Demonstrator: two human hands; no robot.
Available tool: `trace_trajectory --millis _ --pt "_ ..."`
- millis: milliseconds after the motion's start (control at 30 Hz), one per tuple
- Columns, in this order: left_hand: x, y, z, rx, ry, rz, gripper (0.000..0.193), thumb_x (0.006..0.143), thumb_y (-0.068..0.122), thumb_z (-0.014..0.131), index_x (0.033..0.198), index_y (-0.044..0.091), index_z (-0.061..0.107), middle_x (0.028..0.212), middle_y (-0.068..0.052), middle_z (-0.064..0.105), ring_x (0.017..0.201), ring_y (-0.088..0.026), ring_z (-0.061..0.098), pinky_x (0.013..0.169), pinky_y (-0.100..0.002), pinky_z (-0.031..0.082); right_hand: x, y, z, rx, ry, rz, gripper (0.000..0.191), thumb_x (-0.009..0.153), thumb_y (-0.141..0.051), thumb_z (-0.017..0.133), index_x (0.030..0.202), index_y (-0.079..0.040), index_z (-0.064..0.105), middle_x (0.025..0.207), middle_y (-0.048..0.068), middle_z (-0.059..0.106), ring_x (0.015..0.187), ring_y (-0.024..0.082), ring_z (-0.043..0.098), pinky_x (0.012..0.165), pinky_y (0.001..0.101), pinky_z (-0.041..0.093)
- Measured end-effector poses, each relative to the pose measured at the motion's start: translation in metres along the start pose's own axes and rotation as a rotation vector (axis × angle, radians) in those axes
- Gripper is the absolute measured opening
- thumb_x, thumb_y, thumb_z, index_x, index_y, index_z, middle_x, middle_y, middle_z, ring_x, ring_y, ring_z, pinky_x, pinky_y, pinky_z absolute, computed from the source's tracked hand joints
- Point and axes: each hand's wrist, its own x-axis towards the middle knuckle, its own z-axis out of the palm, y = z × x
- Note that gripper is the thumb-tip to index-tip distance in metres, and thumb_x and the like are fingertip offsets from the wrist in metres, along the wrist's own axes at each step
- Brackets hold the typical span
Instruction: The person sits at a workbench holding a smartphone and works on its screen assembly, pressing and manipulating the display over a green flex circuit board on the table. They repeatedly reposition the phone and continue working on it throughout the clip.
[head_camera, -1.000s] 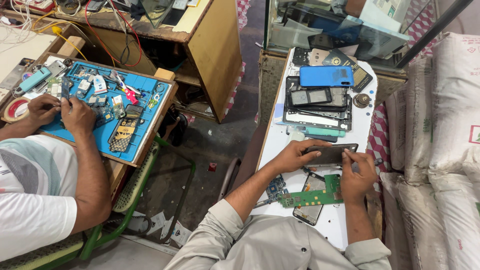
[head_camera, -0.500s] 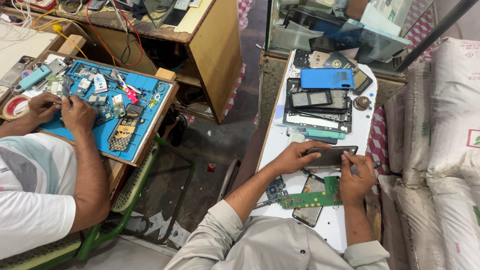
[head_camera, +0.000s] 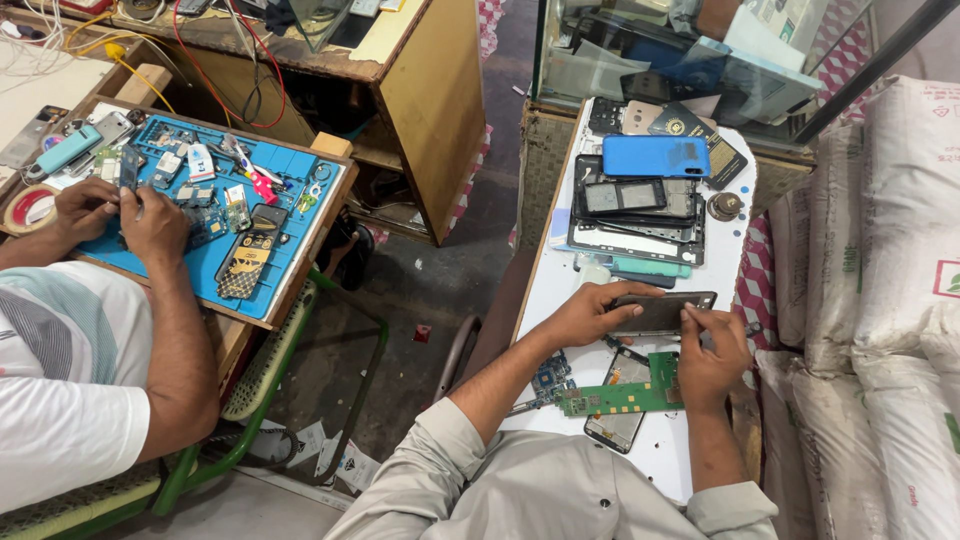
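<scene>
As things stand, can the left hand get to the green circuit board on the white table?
Probably yes. The green circuit board lies bare on the white table, just below the left hand, nothing on top. But that hand is gripping the dark phone together with the right hand.

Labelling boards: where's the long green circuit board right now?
Head view: the long green circuit board lies flat on the white table, just below the right hand, overlapping a dark phone frame.
</scene>
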Motion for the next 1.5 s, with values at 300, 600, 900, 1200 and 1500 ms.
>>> trace_trajectory --millis 300,600,900,1200,1500 --pt "0.0001 0.0016 0.0003 -0.009 -0.003 -0.019 0.036 0.104 0.015 0.059 0.14 0.015 0.062 0.132 -0.011 0.069 0.109 -0.021 0.073 0.082 -0.034 0.071 -0.0005 0.0 0.0005 0.008 -0.008 -0.005 0.014 0.095 0.004 0.079 0.108 0.0 0.075 0.097 0.01 0.066 0.09 0.017 0.064 0.08 0.0285 0.051" --pt "-0.0008 0.0026 -0.0004 0.037 0.007 -0.003 0.036 0.104 0.014 0.059 0.141 0.015 0.062 0.132 -0.01 0.07 0.111 -0.021 0.072 0.084 -0.033 0.07 -0.0011 0.0024 0.0008 0.027 0.003 0.034 0.014 0.096 0.003 0.078 0.109 0.0 0.075 0.1 0.01 0.066 0.09 0.017 0.064 0.082 0.0276 0.051" --pt "-0.0012 0.0011 -0.0003 0.058 0.007 0.021 0.037 0.105 0.013 0.06 0.142 0.014 0.062 0.135 -0.011 0.07 0.113 -0.021 0.071 0.086 -0.033 0.069 -0.0021 0.0062 0.0003 0.031 0.044 0.037 0.013 0.098 0.003 0.078 0.11 -0.002 0.075 0.1 0.009 0.067 0.093 0.017 0.064 0.086 0.0287 0.052" --pt "-0.0024 0.0013 -0.0004 0.032 0.009 -0.004 0.037 0.105 0.013 0.06 0.142 0.014 0.062 0.13 -0.012 0.072 0.108 -0.021 0.072 0.085 -0.032 0.07 -0.0018 0.0059 0.0002 0.064 0.06 0.064 0.014 0.099 0.003 0.077 0.112 -0.001 0.075 0.103 0.009 0.066 0.092 0.016 0.063 0.085 0.028 0.052" --pt "-0.0022 0.0041 -0.0005 0.043 0.004 -0.021 0.037 0.105 0.014 0.06 0.142 0.015 0.062 0.128 -0.011 0.072 0.107 -0.02 0.074 0.086 -0.032 0.069 -0.0007 0.0048 -0.0001 0.04 0.077 0.118 0.014 0.099 0.002 0.078 0.113 -0.001 0.076 0.102 0.01 0.065 0.09 0.016 0.06 0.082 0.0273 0.05"
